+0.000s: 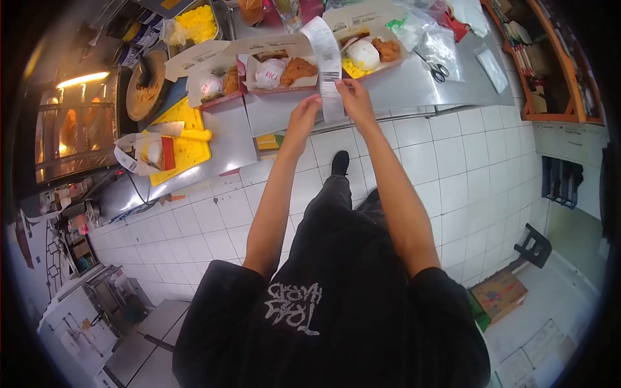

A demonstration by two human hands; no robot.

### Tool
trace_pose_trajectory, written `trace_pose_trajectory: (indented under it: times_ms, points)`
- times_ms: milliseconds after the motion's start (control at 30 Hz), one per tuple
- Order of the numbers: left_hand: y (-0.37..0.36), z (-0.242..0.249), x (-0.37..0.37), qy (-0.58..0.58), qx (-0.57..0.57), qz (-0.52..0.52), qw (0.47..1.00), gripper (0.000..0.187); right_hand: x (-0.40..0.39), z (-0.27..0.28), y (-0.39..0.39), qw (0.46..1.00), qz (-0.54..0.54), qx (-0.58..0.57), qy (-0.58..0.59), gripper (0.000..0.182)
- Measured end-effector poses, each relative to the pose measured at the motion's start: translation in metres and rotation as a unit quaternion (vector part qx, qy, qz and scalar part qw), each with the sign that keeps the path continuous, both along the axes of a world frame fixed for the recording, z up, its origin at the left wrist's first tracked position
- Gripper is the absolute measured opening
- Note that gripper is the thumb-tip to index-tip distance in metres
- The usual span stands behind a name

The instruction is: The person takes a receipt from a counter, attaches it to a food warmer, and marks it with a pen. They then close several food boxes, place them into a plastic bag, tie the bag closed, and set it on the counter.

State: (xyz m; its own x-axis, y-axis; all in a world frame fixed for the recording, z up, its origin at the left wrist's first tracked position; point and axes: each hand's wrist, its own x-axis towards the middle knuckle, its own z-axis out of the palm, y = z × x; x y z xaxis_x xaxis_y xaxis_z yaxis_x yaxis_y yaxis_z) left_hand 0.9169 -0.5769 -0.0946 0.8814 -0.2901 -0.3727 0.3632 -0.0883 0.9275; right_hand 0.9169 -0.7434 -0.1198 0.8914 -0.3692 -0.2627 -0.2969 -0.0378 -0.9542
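Note:
A long printed paper receipt (328,61) hangs between my hands at the counter's front edge. My left hand (306,116) pinches its left edge near the lower end, and my right hand (354,102) grips the right edge. Behind and left of it, an open box (282,70) holds a wrapped rice ball and fried chicken. To the right, another open box (370,55) holds a white rice mound, fried chicken and something yellow. Farther left stands a third box (218,84) with wrapped rice and chicken.
Scissors (435,66) and plastic bags (446,48) lie on the right of the steel counter (414,90). At left are a yellow cutting board (189,154), a yellow-handled knife (194,134), another food box (143,154), a round pan (143,97) and a lit glass cabinet (77,126).

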Motion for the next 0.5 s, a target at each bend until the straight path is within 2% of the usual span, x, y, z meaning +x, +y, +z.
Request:
trace_pose_trajectory:
  times_ms: [67, 100, 167, 267, 367, 500]
  points:
    - [-0.013, 0.005, 0.015, 0.041, -0.033, -0.007, 0.999, 0.045, -0.002, 0.031, 0.008, 0.997, -0.041, 0.067, -0.018, 0.038]
    - [-0.017, 0.007, 0.018, 0.047, -0.033, -0.004, 0.998, 0.045, 0.001, 0.031, 0.007, 0.997, -0.039, 0.067, -0.012, 0.038]
    - [-0.023, 0.012, 0.024, 0.107, -0.067, -0.009, 0.992, 0.043, 0.007, 0.032, 0.005, 0.996, -0.027, 0.055, -0.066, 0.027]
    - [-0.033, 0.027, 0.031, 0.129, -0.098, 0.006, 0.987, 0.041, 0.002, 0.048, -0.004, 0.998, 0.010, 0.037, -0.044, 0.021]
    - [-0.044, 0.048, 0.038, 0.111, -0.169, 0.032, 0.979, 0.038, -0.010, 0.060, -0.014, 0.997, 0.050, 0.053, -0.029, 0.020]
    - [-0.061, 0.037, 0.059, 0.086, -0.216, 0.029, 0.972, 0.032, -0.005, 0.068, -0.021, 0.996, 0.058, 0.050, -0.056, 0.022]
